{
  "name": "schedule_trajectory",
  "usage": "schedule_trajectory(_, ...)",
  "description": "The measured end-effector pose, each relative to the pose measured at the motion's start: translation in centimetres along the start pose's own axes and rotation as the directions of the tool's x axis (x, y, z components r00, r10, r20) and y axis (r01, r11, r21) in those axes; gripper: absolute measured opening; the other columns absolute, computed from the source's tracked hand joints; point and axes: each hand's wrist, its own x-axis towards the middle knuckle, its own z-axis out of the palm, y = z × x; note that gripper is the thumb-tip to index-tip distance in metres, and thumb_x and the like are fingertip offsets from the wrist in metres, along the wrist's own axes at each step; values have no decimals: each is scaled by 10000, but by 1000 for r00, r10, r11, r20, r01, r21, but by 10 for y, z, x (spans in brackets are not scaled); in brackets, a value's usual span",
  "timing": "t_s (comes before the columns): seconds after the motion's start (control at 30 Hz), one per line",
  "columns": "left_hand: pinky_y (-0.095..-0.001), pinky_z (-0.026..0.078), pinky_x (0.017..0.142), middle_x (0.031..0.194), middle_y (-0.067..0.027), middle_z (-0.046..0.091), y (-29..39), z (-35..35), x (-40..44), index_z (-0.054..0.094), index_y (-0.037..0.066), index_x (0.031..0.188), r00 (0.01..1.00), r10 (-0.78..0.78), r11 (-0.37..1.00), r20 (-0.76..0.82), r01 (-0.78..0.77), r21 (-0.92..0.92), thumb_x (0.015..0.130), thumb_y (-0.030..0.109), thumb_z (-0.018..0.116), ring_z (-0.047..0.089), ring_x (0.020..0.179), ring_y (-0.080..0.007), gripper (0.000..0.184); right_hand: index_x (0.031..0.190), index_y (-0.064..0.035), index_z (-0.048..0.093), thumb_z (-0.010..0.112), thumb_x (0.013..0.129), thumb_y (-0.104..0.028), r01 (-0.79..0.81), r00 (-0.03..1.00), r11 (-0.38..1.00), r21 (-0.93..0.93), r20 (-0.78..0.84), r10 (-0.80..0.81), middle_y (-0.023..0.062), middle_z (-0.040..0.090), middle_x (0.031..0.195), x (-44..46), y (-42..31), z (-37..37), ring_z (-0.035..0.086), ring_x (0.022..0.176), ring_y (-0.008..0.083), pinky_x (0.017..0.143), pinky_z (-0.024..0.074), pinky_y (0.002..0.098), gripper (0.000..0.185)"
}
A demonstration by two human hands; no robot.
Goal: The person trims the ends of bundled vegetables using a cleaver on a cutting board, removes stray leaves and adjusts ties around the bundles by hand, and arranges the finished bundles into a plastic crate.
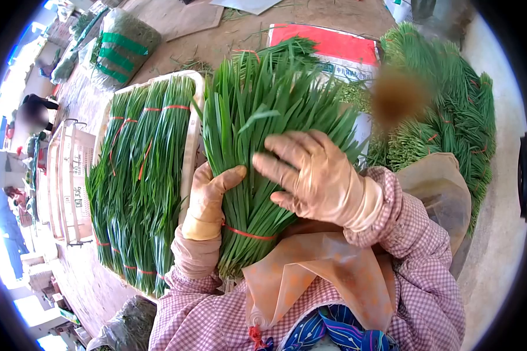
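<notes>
Your gloved left hand [212, 190] is clamped on the near-left edge of a bundle of garlic chives [240, 134], thumb across the front of the leaves, while your gloved right hand [325, 181] has its fingers spread apart over the right side of the same bundle; whether its fingertips press on the leaves, you cannot tell from here. The bundle stands before your orange apron [322, 272], leaf tips fanned away from you and stem ends toward you. Holding above the red band [249, 233] seems to keep the loose leaves upright, since the band cinches only the lower part; the spread right hand looks placed to steady or smooth the other side. Along your left side lies a long pale crate [197, 88], its chives [140, 175] laid lengthwise side by side, probably so they stay straight. So there is one bundle at your hands, with one band showing around it, and one filled crate beside you; its bundles overlap too much to count surely. Past your work are one red-and-white sack [328, 40], one green-striped bag [123, 50], one upright crate [70, 181], and, on your right, a heap of greens [451, 117] too tangled to count. One person [36, 114] is far left.
</notes>
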Motion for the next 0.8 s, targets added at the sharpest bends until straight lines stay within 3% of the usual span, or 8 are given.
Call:
schedule_trajectory(0.2, -269, 514, 793, 1021, -99, 682, 49, 19, -7, 603, -53, 1137, 984, 143, 893, 104, -173, 415, 855, 48, 651, 637, 865, -141, 303, 1422, -96, 369, 707, 747, -329, -326, 906, 945, 33, 295, 302, 230, 454, 1285, 17, 8, -26, 594, 926, 341, 722, 519, 400, 789)
schedule_trajectory(0.27, -298, 520, 801, 1039, -135, 679, 64, 36, -12, 595, -11, 1166, 989, 139, 629, 54, -130, 767, 811, 59, 689, 649, 872, -158, 374, 1331, -77, 485, 700, 771, -252, -239, 971, 971, -6, 18, 239, 212, 554, 1177, 14, 23, -15, 614, 890, 320, 708, 521, 400, 625)
schedule_trajectory(0.33, -387, 511, 862, 1168, -178, 626, 38, 30, 4, 568, 10, 1215, 654, 245, -130, 716, -710, 693, 694, 110, 755, 636, 996, -293, 562, 1315, -73, 497, 696, 771, -239, -291, 953, 951, 105, -56, 298, 215, 554, 1181, 7, 34, -4, 614, 902, 318, 717, 521, 395, 603)
schedule_trajectory(0.37, -470, 434, 980, 1318, -194, 525, 28, 29, 1, 534, 31, 1277, 638, 178, -194, 749, -724, 662, 612, 208, 776, 521, 1175, -405, 730, 1307, -70, 503, 694, 770, -233, -354, 929, 911, 213, -35, 369, 216, 555, 1183, 1, 33, 1, 614, 908, 316, 722, 521, 392, 592)
schedule_trajectory(0.4, -508, 323, 1069, 1390, -198, 464, 29, 29, -8, 506, 52, 1336, 666, 49, -198, 745, -724, 660, 662, 281, 771, 430, 1281, -419, 759, 1298, -68, 509, 692, 770, -227, -416, 895, 847, 332, -15, 446, 217, 555, 1185, -7, 33, 3, 613, 914, 315, 727, 521, 389, 581)
schedule_trajectory(0.53, -560, 178, 1117, 1447, -205, 403, 49, 23, -35, 390, 43, 1436, 779, 253, -431, 573, -440, 788, 660, 481, 771, 329, 1368, -411, 969, 1266, -59, 534, 683, 770, -203, -559, 705, 406, 723, 156, 692, 221, 557, 1194, -32, 29, 12, 612, 937, 310, 746, 521, 378, 537)
schedule_trajectory(0.67, -571, 183, 1115, 1459, -223, 363, 24, 10, -39, 255, 29, 1480, 912, 70, -448, 405, -334, 829, 591, 488, 804, 337, 1350, -420, 1142, 1233, -49, 559, 675, 770, -178, -510, 510, -44, 859, 343, 789, 225, 559, 1202, -47, 40, 22, 611, 960, 305, 765, 521, 367, 495)
schedule_trajectory(0.8, -558, 334, 1007, 1384, -210, 459, 17, 1, -24, 287, 21, 1457, 883, 153, -378, 443, -362, 852, 563, 424, 827, 478, 1220, -389, 1119, 1200, -40, 583, 667, 769, -154, -456, 320, -341, 822, 509, 799, 229, 560, 1210, -71, 94, 16, 610, 984, 300, 784, 521, 356, 453)
